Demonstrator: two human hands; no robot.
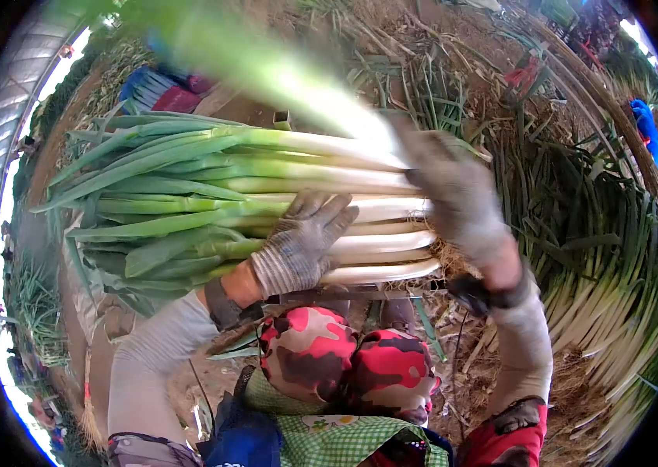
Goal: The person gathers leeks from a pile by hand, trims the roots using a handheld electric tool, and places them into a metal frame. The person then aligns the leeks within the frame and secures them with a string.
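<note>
A stack of green onions (267, 202) lies across a low metal frame (360, 293) in front of the person's knees (344, 358), white stalks toward the right end, green leaves fanning out past the left end. The left hand (302, 241), in a grey knit glove, rests flat and open on top of the stack near its front edge, fingers spread over the white stalks and pressing down on them rather than closing around any. The right hand (457, 194), also gloved, sits at the right end of the stack by the root ends; it is closed around a single green onion (267, 70) that rises blurred toward the upper left, across the back of the stack. Tangled roots (446, 261) hang at the stack's right end just under that hand. To the right of the frame a large heap of more green onions (609, 257) curves along the ground, crowding close to the right arm. Dry husks and trimmed leaves (438, 70) litter the soil behind the stack. A blue and red bundle (161, 89) lies beyond the far left corner. In the far upper right, a blue-sleeved arm (644, 124) of another person shows at the picture's edge.
</note>
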